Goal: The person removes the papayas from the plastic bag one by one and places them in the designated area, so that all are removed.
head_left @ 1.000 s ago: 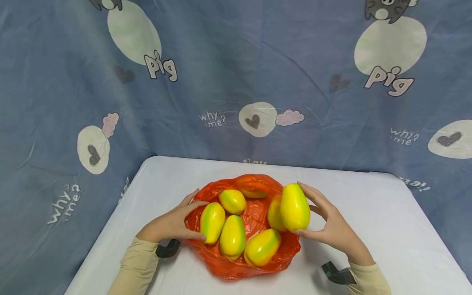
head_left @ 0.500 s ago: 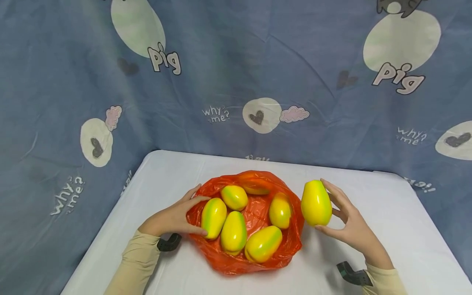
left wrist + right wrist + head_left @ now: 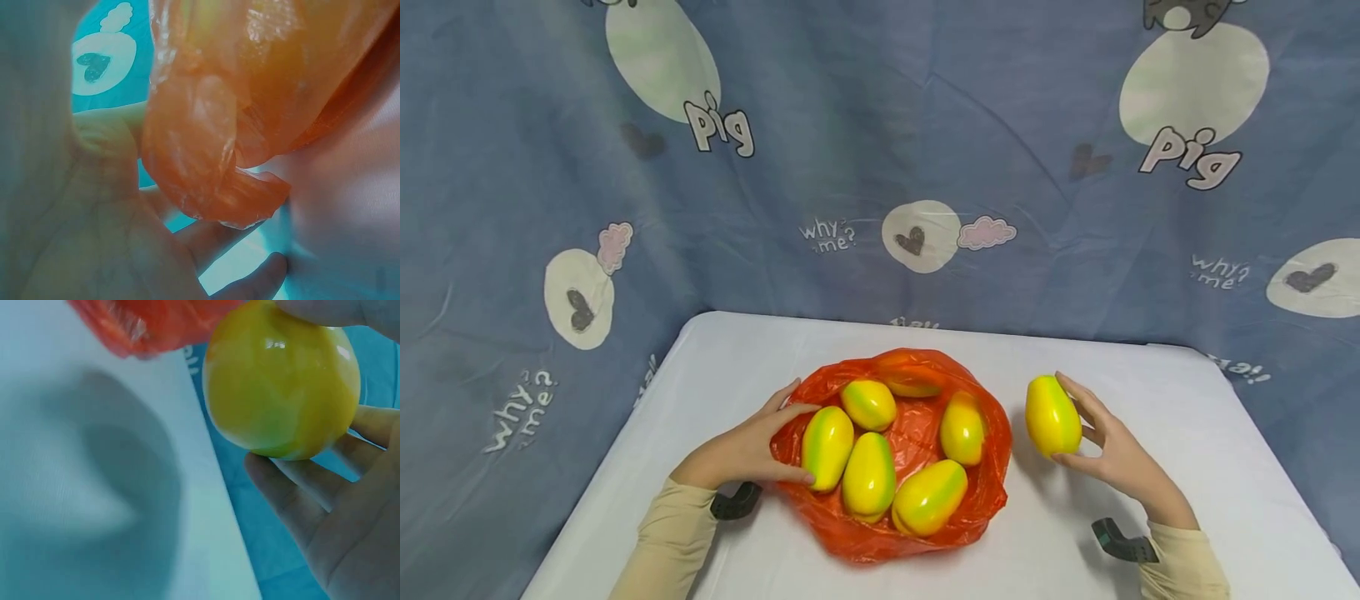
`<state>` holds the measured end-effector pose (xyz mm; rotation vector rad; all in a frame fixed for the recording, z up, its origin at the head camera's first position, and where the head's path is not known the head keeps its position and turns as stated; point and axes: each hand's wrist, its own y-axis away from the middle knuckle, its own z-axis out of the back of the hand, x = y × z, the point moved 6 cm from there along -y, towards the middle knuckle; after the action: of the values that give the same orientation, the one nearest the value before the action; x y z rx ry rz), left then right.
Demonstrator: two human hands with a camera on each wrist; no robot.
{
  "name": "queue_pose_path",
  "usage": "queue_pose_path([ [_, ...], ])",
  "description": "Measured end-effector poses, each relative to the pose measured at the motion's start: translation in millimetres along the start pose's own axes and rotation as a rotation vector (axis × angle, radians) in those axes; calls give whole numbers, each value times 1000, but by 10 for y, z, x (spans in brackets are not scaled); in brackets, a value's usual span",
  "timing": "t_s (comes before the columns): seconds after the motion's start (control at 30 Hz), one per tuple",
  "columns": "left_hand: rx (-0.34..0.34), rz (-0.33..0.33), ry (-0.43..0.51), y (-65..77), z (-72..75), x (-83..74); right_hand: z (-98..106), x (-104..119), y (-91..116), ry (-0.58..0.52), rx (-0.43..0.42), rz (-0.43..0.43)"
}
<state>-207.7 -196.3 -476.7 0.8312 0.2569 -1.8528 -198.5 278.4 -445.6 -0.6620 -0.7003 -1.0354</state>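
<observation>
A red plastic bag point(image 3: 917, 429) lies spread wide on the white table, with several glossy yellow-green papayas point(image 3: 868, 477) inside. My left hand point(image 3: 745, 450) holds the bag's left side, thumb and index finger over the rim beside one papaya. In the left wrist view the bag's crumpled edge point(image 3: 187, 156) hangs in front of the fingers. To the right of the bag, my right hand point(image 3: 1123, 454) grips another papaya point(image 3: 1052, 417) between thumb and fingers. In the right wrist view this papaya point(image 3: 281, 381) is above the table, its shadow falling apart from it.
The white table point(image 3: 760, 342) reaches back to a blue printed curtain point(image 3: 820, 167). Dark curved wrist mounts point(image 3: 1123, 542) jut out below both hands.
My right hand has carried its papaya from over the bag's right rim out to the right, then lower toward the table. The left hand stays at the bag's left side.
</observation>
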Motion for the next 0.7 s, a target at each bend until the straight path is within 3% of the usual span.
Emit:
queue_pose_path([
  [0.23,-7,-6,-9,2,-6,12,-40,-165,10,-7,53,-79],
  [0.7,-11,-20,19,22,2,-20,-161,-323,0,-28,72,-72],
])
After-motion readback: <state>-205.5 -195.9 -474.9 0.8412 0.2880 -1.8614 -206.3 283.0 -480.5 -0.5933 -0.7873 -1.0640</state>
